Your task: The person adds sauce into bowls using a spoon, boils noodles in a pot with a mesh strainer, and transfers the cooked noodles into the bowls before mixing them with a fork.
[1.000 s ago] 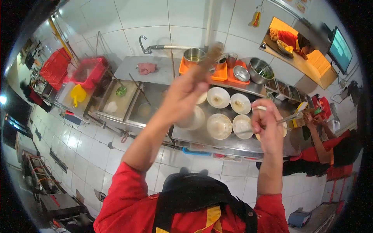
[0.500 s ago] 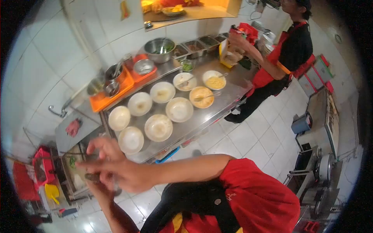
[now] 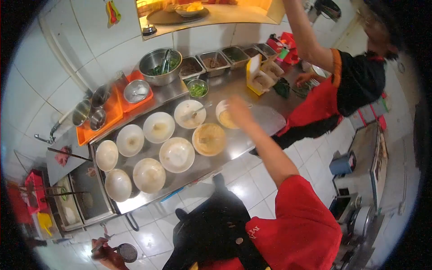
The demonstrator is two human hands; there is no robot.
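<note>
**Right hand (image 3: 239, 112) at the end bowl (image 3: 225, 119); left hand (image 3: 109, 257) on a ladle (image 3: 127, 253)**

Smooth, reflective steel counter (image 3: 258, 119) bears round, glossy pale bowls (image 3: 177, 155); the end bowl, rightmost of the group, contents yellow, lies beneath and left of the right hand's blurred fingers; apart, together or touching, cannot tell; round, no long axis; left hand is farther, well apart at lower left, fingers clamped on the dark, round-headed ladle.

Faucet (image 3: 53, 133) by wall | pink cloth (image 3: 62, 156) near faucet | yellow scoop (image 3: 44, 222) lower left | blue bin (image 3: 341, 164) right side
</note>
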